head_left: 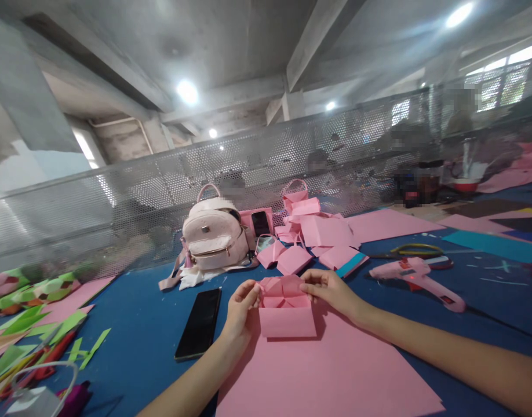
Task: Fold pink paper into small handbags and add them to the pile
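A small pink folded paper box [287, 322] is held over large pink paper sheets [327, 370]. My left hand [243, 307] pinches its left upper edge between thumb and fingers. At the right upper edge, my right hand [331, 289] grips the paper the same way. The box's top is open toward me, showing creased folds inside. Just left of my left hand lies a black phone [199, 324]. Several folded pink paper pieces [294, 259] lie beyond the box.
A pale backpack [216, 234] stands behind, against a perforated metal screen [266, 156]. To the right are a pink glue gun [416, 278], scissors [416, 250] and a blue sheet [492, 244]. Green paper scraps [94, 347] and a white charger [35, 401] lie left.
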A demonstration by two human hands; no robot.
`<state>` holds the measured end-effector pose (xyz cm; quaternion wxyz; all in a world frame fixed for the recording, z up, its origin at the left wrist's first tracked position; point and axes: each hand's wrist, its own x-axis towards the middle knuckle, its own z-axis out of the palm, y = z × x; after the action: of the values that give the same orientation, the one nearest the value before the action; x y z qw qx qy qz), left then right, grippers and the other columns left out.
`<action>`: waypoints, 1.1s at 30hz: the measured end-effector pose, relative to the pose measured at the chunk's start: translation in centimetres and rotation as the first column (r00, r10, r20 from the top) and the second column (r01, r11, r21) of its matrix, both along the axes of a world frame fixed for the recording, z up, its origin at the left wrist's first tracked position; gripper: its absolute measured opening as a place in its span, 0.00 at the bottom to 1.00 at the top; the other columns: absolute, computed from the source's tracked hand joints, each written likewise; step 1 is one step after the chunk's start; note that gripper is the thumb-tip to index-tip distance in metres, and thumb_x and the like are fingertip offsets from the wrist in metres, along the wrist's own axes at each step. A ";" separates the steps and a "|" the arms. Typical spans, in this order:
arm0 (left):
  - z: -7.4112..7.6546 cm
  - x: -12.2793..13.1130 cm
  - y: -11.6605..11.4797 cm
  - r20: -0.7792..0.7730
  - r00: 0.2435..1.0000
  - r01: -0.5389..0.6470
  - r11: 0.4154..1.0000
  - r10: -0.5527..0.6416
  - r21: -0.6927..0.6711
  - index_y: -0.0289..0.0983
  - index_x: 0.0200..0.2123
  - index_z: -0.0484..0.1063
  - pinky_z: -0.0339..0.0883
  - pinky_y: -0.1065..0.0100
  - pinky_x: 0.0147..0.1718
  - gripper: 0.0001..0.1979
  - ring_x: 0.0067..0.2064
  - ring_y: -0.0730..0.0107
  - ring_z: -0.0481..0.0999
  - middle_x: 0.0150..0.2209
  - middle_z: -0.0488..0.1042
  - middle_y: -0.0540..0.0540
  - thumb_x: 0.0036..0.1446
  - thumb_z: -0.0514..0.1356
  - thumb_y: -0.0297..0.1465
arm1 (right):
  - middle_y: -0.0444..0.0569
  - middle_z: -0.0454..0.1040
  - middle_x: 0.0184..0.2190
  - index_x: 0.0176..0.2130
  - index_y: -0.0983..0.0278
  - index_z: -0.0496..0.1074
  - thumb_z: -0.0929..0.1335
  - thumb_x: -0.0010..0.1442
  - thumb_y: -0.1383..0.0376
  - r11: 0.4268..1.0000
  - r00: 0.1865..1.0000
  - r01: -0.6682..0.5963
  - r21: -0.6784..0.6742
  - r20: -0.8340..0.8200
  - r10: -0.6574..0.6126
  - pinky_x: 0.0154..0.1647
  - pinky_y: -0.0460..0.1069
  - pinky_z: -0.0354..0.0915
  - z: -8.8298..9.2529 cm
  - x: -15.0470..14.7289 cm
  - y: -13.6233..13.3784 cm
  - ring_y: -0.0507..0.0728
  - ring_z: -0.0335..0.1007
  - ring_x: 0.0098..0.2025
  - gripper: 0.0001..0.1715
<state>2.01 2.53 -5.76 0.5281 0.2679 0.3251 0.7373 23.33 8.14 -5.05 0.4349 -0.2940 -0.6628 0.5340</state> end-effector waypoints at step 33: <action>0.0 -0.7 -0.1 -0.225 0.972 0.062 0.998 -0.068 -0.033 0.33 0.28 0.79 0.58 0.77 0.21 0.14 0.19 0.83 0.63 0.19 0.71 0.52 0.37 0.75 0.34 | 0.40 0.68 0.20 0.28 0.65 0.71 0.75 0.48 0.52 1.000 1.000 0.018 0.009 0.013 -0.019 0.27 0.47 0.59 0.3 0.0 0.0 0.50 0.63 0.23 0.20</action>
<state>1.36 2.39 -5.80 0.5148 0.3538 0.3837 0.6802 23.30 8.15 -4.76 0.4370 -0.3014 -0.6653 0.5250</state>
